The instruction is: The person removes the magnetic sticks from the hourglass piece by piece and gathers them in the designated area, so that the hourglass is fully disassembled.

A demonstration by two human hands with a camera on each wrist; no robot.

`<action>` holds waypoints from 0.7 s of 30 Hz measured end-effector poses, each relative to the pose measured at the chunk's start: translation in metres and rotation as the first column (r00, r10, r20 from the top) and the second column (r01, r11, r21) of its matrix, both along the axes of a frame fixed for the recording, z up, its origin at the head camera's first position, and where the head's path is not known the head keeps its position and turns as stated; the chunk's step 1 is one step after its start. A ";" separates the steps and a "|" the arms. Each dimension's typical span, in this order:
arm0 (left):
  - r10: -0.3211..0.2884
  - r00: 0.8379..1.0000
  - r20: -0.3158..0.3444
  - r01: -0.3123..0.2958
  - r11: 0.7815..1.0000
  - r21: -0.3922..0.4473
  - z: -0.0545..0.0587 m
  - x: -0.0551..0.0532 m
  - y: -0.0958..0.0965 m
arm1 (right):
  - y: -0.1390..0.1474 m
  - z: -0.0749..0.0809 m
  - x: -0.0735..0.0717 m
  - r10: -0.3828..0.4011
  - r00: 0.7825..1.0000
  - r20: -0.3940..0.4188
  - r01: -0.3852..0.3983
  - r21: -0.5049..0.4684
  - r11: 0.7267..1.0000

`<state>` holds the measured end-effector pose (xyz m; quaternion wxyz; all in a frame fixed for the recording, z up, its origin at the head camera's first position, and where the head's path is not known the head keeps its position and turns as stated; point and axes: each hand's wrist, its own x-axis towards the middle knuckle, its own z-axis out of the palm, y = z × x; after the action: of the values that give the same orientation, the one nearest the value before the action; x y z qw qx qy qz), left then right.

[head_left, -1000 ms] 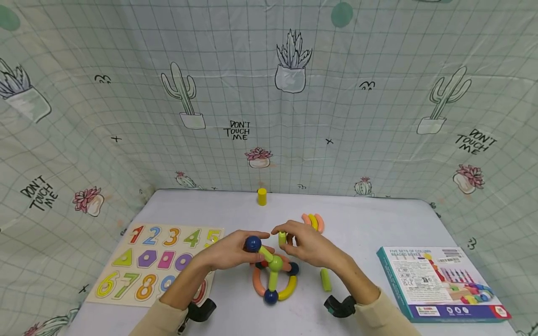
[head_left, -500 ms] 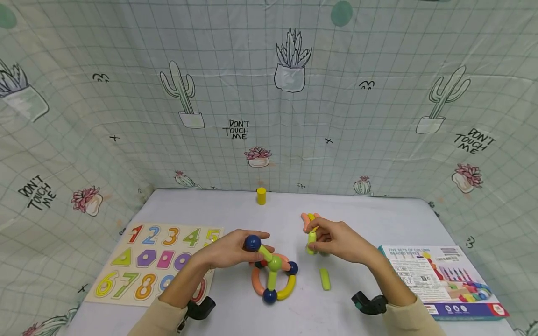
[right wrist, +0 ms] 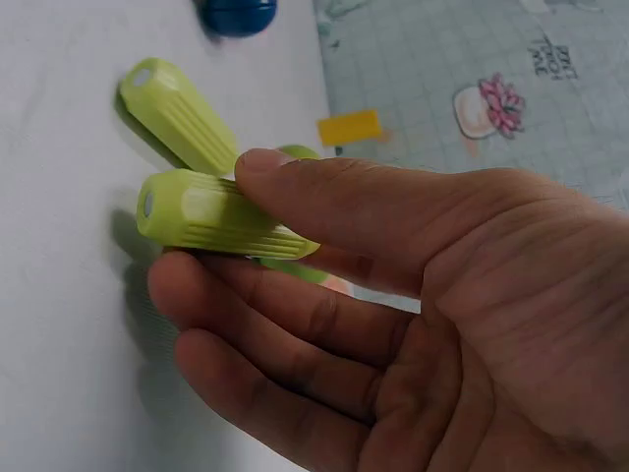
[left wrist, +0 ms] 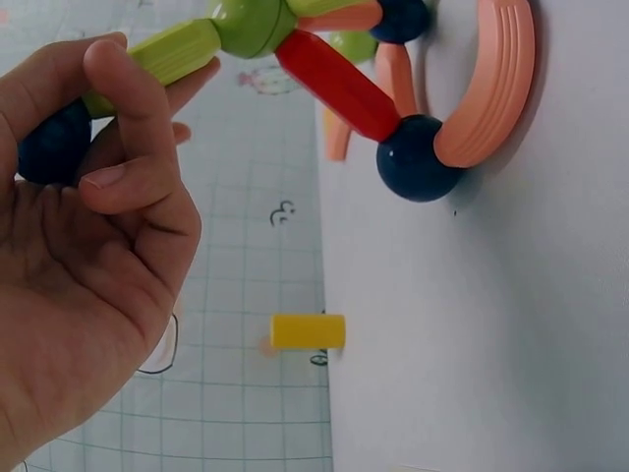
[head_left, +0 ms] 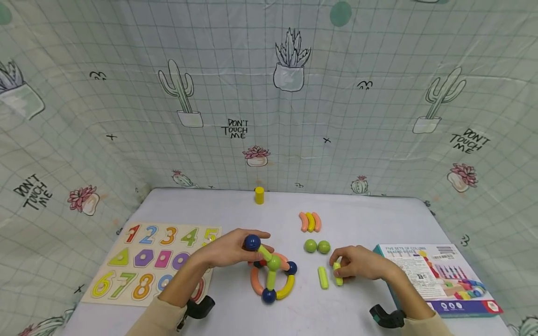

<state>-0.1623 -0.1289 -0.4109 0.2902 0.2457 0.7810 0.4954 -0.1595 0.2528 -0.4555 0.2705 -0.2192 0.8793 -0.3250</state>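
Observation:
My left hand (head_left: 233,249) grips the upper arm of a ball-and-stick model, its fingers curled around a light-green stick (left wrist: 177,54) beside a navy ball (head_left: 252,242). This stick leads to a green centre ball (head_left: 274,262). Below it, a ring of curved pink and yellow sticks joined by navy balls lies on the table; a red stick (left wrist: 339,87) rises from one ball. My right hand (head_left: 361,262) pinches a light-green magnetic stick (right wrist: 221,214) between thumb and fingers, close over the table. A similar green stick (head_left: 322,277) lies just left of it.
Two green balls (head_left: 310,246) sit behind the sticks. Farther back lie two pink curved sticks and a yellow curved stick (head_left: 310,222). A yellow cylinder (head_left: 259,195) stands at the back edge. A number-and-shape puzzle board (head_left: 138,249) lies left, a toy box (head_left: 441,280) right.
My right hand has carried the green stick from beside the model rightward and toward me, down by the other stick. The two green balls came into view. My left hand stays put.

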 end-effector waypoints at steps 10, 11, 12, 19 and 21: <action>0.023 1.000 -0.005 -0.023 1.000 -0.019 -0.002 0.002 0.002 | -0.009 -0.009 0.003 -0.060 0.998 0.032 0.060 -0.004 0.998; 0.023 1.000 -0.001 -0.023 1.000 -0.016 -0.002 0.002 0.002 | -0.009 -0.010 0.003 -0.064 0.997 0.043 0.065 -0.010 0.998; 0.020 1.000 0.002 -0.020 1.000 -0.012 -0.002 0.002 0.002 | -0.009 -0.011 0.003 -0.068 0.996 0.056 0.069 -0.019 0.997; 0.014 1.000 -0.028 -0.015 0.999 -0.028 -0.002 0.001 0.001 | -0.012 -0.013 0.003 -0.080 0.988 0.134 0.089 -0.068 0.994; 0.013 0.999 -0.034 -0.014 0.999 -0.033 -0.002 0.001 0.000 | -0.012 -0.013 0.003 -0.076 0.988 0.138 0.086 -0.066 0.994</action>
<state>-0.1616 -0.1288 -0.4126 0.2776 0.2440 0.7955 0.4801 -0.1562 0.2410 -0.4683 0.3078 -0.1704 0.8549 -0.3813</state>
